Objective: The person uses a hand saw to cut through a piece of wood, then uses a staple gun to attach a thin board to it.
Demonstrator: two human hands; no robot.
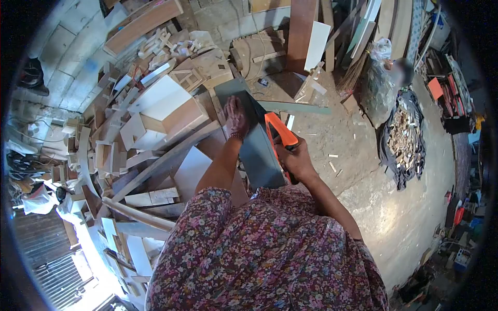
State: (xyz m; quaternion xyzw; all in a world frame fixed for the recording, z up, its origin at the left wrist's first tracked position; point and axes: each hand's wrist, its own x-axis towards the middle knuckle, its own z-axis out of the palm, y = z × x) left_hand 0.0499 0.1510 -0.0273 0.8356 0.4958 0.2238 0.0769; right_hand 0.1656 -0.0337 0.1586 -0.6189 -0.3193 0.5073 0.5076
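A long grey-green board (pixel 259 155) lies in front of me, its near end close to my body. My left hand (pixel 236 118) rests on its upper part, palm down with the fingers stretched out. In my right hand (pixel 298 158) is a handsaw (pixel 280 129) with an orange and black handle, gripped at the board's right edge. The saw's blade is hard to make out against the dark area beside the board. A thin greenish strip (pixel 295 108) sticks out to the right just beyond the saw.
Wood offcuts (pixel 166 46) and white panels (pixel 163 98) are piled on the left. Planks (pixel 301 36) lean at the back. On the right stand a clear plastic bag (pixel 378 90) and a dark cloth (pixel 404 140) heaped with wood scraps. Small chips (pixel 332 167) dot the floor.
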